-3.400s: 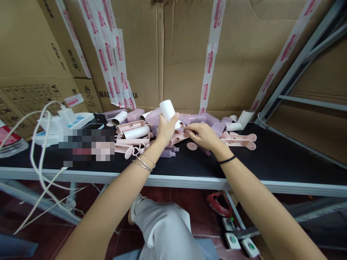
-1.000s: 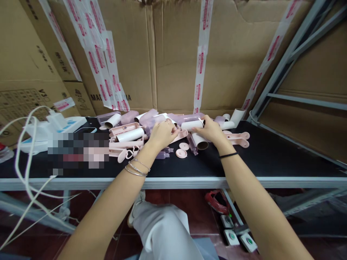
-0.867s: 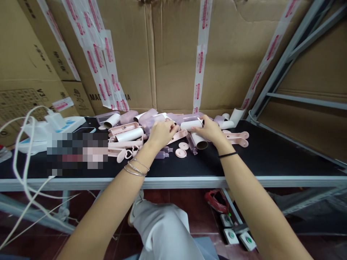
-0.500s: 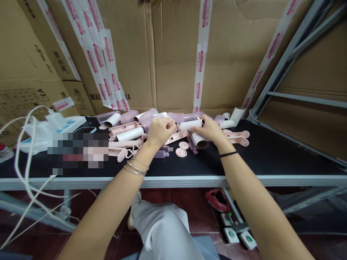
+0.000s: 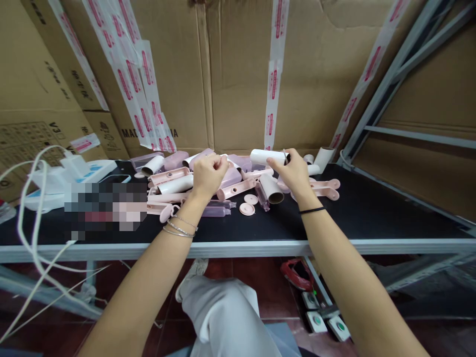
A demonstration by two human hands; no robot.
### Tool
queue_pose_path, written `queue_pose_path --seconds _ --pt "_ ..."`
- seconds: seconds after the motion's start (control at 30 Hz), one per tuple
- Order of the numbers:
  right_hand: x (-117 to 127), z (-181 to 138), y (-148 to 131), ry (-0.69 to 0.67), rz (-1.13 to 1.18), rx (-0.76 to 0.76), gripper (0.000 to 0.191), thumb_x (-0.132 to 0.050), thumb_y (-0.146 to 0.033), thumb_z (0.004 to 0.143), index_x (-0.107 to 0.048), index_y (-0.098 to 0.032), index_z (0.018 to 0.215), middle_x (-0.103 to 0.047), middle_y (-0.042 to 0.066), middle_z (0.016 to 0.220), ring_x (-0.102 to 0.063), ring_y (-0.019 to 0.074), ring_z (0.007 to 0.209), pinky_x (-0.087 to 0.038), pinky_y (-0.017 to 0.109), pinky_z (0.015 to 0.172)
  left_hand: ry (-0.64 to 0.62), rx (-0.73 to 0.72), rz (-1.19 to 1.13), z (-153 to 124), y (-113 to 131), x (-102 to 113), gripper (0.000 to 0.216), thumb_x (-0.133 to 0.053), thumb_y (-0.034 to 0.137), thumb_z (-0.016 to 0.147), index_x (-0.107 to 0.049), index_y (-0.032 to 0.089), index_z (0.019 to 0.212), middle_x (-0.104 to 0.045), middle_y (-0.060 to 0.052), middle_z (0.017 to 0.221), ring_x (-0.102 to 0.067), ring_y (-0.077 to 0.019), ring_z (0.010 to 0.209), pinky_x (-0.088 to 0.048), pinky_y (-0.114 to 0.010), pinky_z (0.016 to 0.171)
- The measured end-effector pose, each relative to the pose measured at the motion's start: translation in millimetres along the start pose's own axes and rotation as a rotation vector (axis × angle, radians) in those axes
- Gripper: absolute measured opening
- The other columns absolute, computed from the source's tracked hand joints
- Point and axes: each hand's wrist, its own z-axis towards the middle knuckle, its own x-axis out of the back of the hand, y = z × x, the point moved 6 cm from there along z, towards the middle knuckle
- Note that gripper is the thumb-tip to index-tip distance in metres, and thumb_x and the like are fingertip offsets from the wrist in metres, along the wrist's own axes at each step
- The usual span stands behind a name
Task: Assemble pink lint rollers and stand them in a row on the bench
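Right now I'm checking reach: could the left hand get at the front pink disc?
Probably yes: the front pink disc lies uncovered on the black tabletop; the pink bracket roughly between looks low. Whether the left hand is free, I can't tell.

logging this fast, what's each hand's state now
Left hand: curled closed; can't tell if holding anything.
Right hand: closed, holding a white tube.
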Motion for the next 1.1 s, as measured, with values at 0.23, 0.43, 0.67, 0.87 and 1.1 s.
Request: queue_pose_path --seconds 0.23,0.43,0.67,0.87,1.1 --pt "-8.2 -3.2 -4.3 -0.071 -0.068 0.050 0.047 -0.068 -0.040 0.068 -0.053 -0.019 0.107 -0.066 0.008 0.094 -0.061 0.0258 0.088 -0.045 0.036 0.076 -0.089 0.028 -0.024 -4.2 1.5 -5.4 0.039 -0.035 0.041 0.093 -0.049 0.020 0.063 -0.049 0.002 0.050 -0.048 -0.0131 0.051 -0.034 -0.027 0.056" --pt "-28.4 -11.6 -11.5 -0.360 -0.207 0.211 0.051 -0.069 -0.027 0.068 -0.054 -0.020 0.115 -0.068 0.009 0.104 -0.062 0.0261 0.096 -0.045 0.034 0.080 -0.180 -0.006 -0.007 -3.7 -0.1 -14.6 0.036 -0.037 0.039 0.092 -0.055 0.019 0.068 -0.057 0.000 0.056 -0.053 -0.0138 0.055 -0.037 -0.027 0.059" --pt "-28.8 -18.0 -19.6 -0.512 -0.105 0.226 0.044 -0.052 -0.048 0.085 -0.057 -0.021 0.118 -0.064 0.008 0.119 -0.058 0.0241 0.108 -0.041 0.034 0.090 -0.365 0.079 0.045 -8.8 -11.4 -30.5 0.029 -0.041 0.036 0.089 -0.062 0.019 0.078 -0.061 -0.001 0.060 -0.057 -0.0168 0.061 -0.039 -0.028 0.060" --pt "-9.8 -2.2 -9.6 -0.184 -0.178 0.139 0.035 -0.041 -0.048 0.090 -0.059 -0.019 0.085 -0.065 0.008 0.088 -0.058 0.0213 0.083 -0.041 0.031 0.075 -0.395 0.079 0.019 -10.4 -16.6 -36.6 0.019 -0.046 0.030 0.085 -0.063 0.020 0.086 -0.065 -0.001 0.065 -0.058 -0.0169 0.063 -0.041 -0.029 0.064" --pt "46.6 8.5 -6.4 0.080 -0.202 0.022 0.040 -0.020 -0.040 0.095 -0.055 -0.020 0.090 -0.062 0.010 0.090 -0.056 0.0232 0.087 -0.037 0.033 0.074 -0.412 0.088 0.033 -12.3 -14.9 -35.3 0.017 -0.047 0.026 0.085 -0.063 0.020 0.086 -0.066 -0.002 0.069 -0.058 -0.0164 0.062 -0.041 -0.027 0.061"
